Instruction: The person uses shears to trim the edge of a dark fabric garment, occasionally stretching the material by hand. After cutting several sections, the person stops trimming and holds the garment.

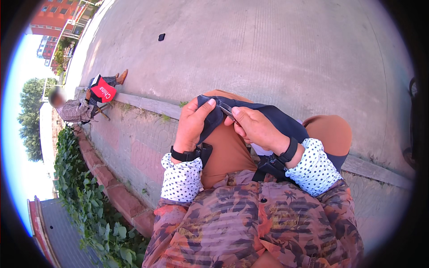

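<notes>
My left hand [192, 124] is closed on one end of a dark navy cloth [278, 119], with the thumb pressed on top of the fold. The rest of the cloth runs to the right across my brown-trousered knees. In my right hand [260, 128] is a slim silver-and-dark hand tool [227, 109], gripped between thumb and fingers. Its tip meets the cloth right beside my left thumb. The tool's exact kind is too small to make out, and my fingers hide its lower part. Something white shows partly below my right hand, mostly covered.
A small black object [161, 37] lies on the concrete pavement [286, 49] ahead. A stone curb [149, 104] runs past my knees. To the left another person [78, 109] sits with a red bag [103, 90]. Reddish edging blocks [105, 174] border leafy plants [91, 196]. A dark wheel [409, 157] stands far right.
</notes>
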A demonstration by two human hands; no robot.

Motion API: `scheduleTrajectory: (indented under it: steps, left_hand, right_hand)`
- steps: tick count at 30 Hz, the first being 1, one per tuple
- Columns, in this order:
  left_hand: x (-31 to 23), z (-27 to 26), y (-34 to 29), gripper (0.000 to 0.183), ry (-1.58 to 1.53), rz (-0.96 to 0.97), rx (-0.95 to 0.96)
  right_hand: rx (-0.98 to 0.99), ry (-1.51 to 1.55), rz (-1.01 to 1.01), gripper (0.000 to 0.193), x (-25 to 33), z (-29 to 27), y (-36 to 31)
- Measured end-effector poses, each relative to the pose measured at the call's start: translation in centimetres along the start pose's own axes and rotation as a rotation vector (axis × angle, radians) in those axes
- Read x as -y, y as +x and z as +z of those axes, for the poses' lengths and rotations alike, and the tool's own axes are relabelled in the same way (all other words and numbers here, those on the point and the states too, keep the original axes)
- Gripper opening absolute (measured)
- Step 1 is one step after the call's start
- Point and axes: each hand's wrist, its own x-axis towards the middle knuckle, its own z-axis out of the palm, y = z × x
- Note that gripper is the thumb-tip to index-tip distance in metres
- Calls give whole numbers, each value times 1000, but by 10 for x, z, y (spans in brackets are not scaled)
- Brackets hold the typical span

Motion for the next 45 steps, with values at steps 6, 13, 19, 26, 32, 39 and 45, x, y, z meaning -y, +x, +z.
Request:
scheduleTrajectory:
  steps: [6, 13, 19, 26, 32, 39, 45]
  left_hand:
    - [-1, 3, 0, 15, 21, 8, 1]
    - [-5, 6, 0, 15, 17, 8, -14]
    - [-3, 3, 3, 15, 6, 14, -20]
    - [-1, 1, 3, 15, 102, -8, 32]
    - [1, -1, 2, 19, 85, 16, 51]
    - [-5, -5, 9, 25, -7, -68, 106]
    - [-15, -15, -3, 31, 293, 135, 212]
  right_hand:
    - [-61, -82, -107, 44, -2, 3, 3]
    - [-52, 27, -138, 41, 0, 4, 2]
    - [-72, -71, -196, 42, -2, 2, 7]
    - [-97, -177, -345, 45, -10, 8, 11]
    - [-210, 48, -376, 35, 23, -14, 14]
    - [-244, -275, -424, 20, -3, -13, 35]
    - [-202, -285, -368, 18, 11, -3, 33]
